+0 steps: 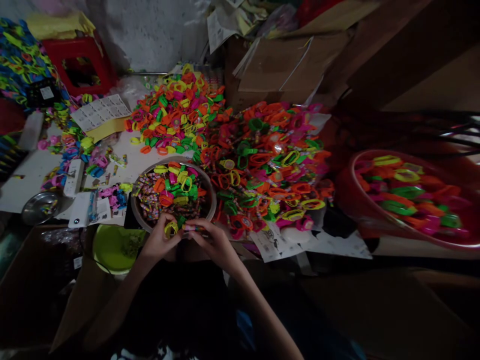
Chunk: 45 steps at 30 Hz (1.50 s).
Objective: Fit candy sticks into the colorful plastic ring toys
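Observation:
My left hand (pixel 161 239) has its fingers closed around a yellow plastic toy watch (pixel 171 229). Close beside it, my right hand (pixel 210 240) pinches a small candy roll (pixel 192 228) in a multicoloured wrapper, its end pointing towards the left hand. A green piece (pixel 180 220) shows between the two hands; whether it is held cannot be made out. Just beyond them stands a round metal bowl (pixel 212 197), filled with wrapped candy rolls (pixel 147 192) on the left and bright toy watches (pixel 183 181) on top.
Heaps of toy watches (pixel 180 110) and bagged ones (pixel 270 165) cover the table behind and right. A red basin (pixel 354 172) of watches stands far right, a green basin (pixel 108 250) below left. Also around are a power strip (pixel 74 177), small metal bowl (pixel 28 210) and cardboard box (pixel 273 65).

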Motion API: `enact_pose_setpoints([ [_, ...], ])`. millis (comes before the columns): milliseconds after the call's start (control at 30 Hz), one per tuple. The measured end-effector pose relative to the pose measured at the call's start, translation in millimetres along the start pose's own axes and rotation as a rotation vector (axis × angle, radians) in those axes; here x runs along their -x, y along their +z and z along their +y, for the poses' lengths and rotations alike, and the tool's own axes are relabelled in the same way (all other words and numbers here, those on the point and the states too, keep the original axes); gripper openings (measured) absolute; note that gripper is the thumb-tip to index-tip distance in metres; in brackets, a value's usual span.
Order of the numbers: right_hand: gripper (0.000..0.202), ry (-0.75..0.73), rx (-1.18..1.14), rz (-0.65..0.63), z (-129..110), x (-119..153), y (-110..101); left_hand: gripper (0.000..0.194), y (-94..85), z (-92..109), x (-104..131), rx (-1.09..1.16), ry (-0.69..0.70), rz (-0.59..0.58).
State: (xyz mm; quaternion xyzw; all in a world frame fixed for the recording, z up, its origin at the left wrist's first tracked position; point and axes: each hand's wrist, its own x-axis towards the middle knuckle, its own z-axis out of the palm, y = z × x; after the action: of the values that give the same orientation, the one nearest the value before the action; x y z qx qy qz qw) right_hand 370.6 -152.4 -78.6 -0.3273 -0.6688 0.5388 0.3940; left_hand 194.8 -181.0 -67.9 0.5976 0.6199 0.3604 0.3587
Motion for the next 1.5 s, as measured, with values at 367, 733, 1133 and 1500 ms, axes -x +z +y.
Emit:
enact_pose_setpoints([
  [367,0.032,0.200,-0.066,-0.004,33,9,25,0.023,-2.8,-32,13,-0.364,-0.146,-0.104],
  [733,0.033,0.188,-0.024,0.097,24,13,18,0.027,4.3,-22,14,-0.400,0.267,0.092],
  [1133,0.022,-0.122,0.206,0.067,5,14,9,0.026,-13.8,4,6,-0.594,0.314,-0.071],
  [1500,0.027,-0.044,0.415,-0.305,-21,6,-15,0.020,-20.5,9,4,-0.684,0.489,-0.249],
])
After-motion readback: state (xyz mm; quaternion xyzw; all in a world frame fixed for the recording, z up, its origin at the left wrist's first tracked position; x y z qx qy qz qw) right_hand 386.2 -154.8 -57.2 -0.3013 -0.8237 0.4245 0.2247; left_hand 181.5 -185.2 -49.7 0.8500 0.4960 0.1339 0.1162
